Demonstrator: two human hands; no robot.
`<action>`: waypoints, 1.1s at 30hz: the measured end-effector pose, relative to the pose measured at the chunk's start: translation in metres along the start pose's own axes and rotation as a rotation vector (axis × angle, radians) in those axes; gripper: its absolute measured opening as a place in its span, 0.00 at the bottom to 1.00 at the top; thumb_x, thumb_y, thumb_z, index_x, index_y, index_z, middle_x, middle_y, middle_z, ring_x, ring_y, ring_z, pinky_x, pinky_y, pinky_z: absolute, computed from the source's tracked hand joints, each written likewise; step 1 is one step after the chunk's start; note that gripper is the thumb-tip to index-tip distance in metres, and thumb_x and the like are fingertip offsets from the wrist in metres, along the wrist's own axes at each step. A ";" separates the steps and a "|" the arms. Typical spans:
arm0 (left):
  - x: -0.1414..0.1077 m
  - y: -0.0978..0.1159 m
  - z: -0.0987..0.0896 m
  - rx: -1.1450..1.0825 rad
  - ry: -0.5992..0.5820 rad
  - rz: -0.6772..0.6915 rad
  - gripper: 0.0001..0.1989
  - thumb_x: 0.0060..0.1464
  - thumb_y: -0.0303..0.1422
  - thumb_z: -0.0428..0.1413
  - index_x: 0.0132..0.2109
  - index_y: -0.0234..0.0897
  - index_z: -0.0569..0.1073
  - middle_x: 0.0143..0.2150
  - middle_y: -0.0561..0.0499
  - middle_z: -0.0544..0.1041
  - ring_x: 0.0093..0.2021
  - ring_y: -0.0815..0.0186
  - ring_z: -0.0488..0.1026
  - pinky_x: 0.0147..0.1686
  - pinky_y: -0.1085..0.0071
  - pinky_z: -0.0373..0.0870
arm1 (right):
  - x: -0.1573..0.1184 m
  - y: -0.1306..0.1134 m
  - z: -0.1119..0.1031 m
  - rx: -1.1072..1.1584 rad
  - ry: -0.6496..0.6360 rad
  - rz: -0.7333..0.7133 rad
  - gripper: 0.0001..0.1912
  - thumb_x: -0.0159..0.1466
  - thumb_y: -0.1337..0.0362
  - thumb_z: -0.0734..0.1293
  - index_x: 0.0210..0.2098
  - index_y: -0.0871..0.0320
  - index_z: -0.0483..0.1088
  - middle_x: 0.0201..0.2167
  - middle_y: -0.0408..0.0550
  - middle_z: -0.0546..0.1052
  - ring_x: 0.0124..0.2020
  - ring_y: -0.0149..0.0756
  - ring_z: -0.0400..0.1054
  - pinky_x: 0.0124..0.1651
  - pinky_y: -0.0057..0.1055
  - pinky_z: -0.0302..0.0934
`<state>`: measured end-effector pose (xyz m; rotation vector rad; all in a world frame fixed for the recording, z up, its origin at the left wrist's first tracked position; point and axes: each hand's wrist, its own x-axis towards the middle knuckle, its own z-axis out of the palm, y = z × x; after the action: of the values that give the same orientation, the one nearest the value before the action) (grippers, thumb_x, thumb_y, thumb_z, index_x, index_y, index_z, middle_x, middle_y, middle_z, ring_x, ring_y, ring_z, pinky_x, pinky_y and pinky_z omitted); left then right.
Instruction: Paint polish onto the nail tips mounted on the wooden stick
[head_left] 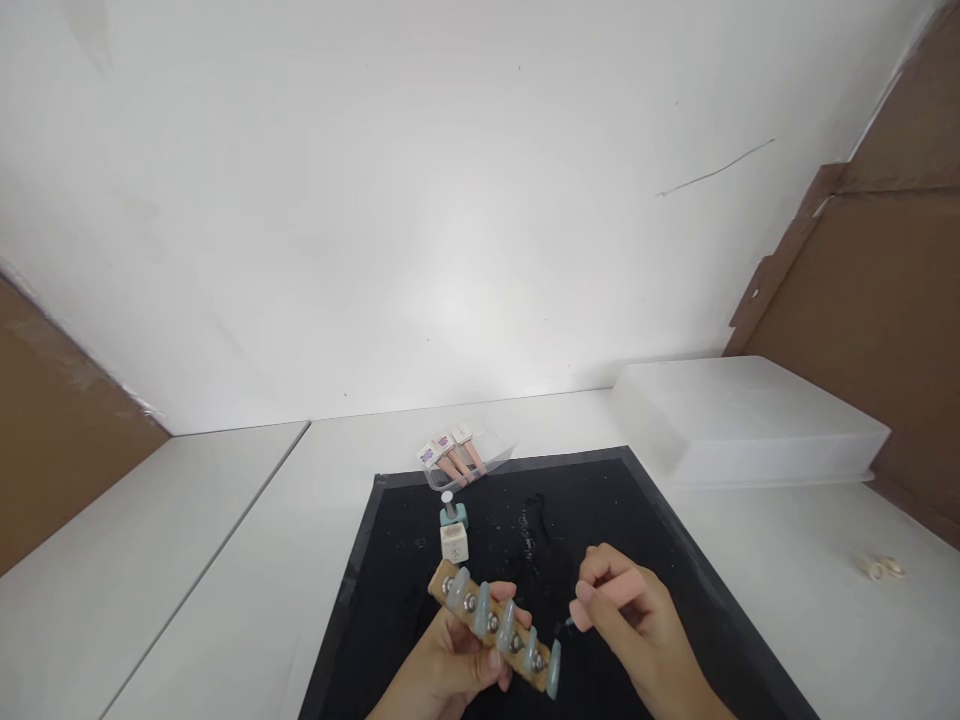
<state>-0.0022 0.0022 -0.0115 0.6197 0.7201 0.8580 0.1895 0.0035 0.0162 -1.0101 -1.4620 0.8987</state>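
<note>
My left hand (pixel 454 662) is closed around a wooden strip (pixel 540 680) held at a slant above the black mat. Along the strip sit several round metal studs and long false nails (pixel 505 625) in pale blue-green. The nail at the lower right end points past the strip's edge. My right hand (pixel 637 632) pinches a small brush (pixel 616 592) with a thick pink handle. Its dark tip points left toward that end nail, and a gap shows between them.
The black mat (pixel 585 500) bears a white block (pixel 454 545) and a teal bottle (pixel 452 515). Behind them, a clear tray (pixel 496 452) holds several pink-handled items. A translucent plastic bin (pixel 750 425) stands at right, with small beige rings (pixel 876 568) in front.
</note>
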 end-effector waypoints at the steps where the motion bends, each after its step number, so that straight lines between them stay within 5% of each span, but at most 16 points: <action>1: 0.000 0.001 0.000 0.001 0.001 0.001 0.21 0.32 0.32 0.68 0.40 0.43 0.78 0.37 0.50 0.78 0.27 0.71 0.68 0.31 0.70 0.59 | 0.000 -0.001 0.000 0.008 -0.008 -0.014 0.19 0.61 0.65 0.61 0.15 0.57 0.59 0.18 0.42 0.65 0.20 0.32 0.62 0.23 0.27 0.57; 6: 0.000 0.005 0.004 -0.005 0.020 0.001 0.21 0.31 0.31 0.69 0.39 0.43 0.78 0.35 0.50 0.78 0.27 0.71 0.68 0.30 0.71 0.60 | -0.002 -0.007 -0.002 -0.026 -0.117 -0.126 0.20 0.61 0.66 0.61 0.13 0.58 0.60 0.17 0.43 0.68 0.20 0.31 0.62 0.25 0.28 0.57; 11: 0.002 0.004 0.005 0.003 0.015 0.019 0.22 0.31 0.31 0.69 0.39 0.41 0.78 0.35 0.49 0.78 0.26 0.72 0.68 0.30 0.71 0.61 | -0.004 -0.007 -0.002 -0.084 -0.192 -0.075 0.13 0.59 0.68 0.62 0.18 0.57 0.64 0.16 0.42 0.69 0.18 0.31 0.61 0.23 0.28 0.56; 25: 0.007 -0.010 -0.012 -0.004 -0.020 0.040 0.21 0.33 0.31 0.68 0.40 0.42 0.77 0.37 0.49 0.78 0.27 0.72 0.68 0.29 0.72 0.62 | 0.000 0.001 -0.001 -0.048 -0.020 -0.001 0.17 0.61 0.66 0.61 0.15 0.56 0.59 0.17 0.41 0.66 0.19 0.32 0.61 0.22 0.27 0.54; 33: 0.002 0.003 0.001 -0.010 0.022 0.028 0.21 0.32 0.30 0.68 0.39 0.42 0.78 0.35 0.50 0.78 0.25 0.74 0.68 0.29 0.72 0.62 | -0.002 -0.010 -0.003 -0.081 -0.159 -0.146 0.16 0.59 0.70 0.61 0.15 0.57 0.61 0.17 0.42 0.69 0.19 0.31 0.62 0.24 0.28 0.56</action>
<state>-0.0017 0.0051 -0.0095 0.6133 0.7282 0.8945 0.1919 -0.0017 0.0257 -0.8942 -1.6954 0.8350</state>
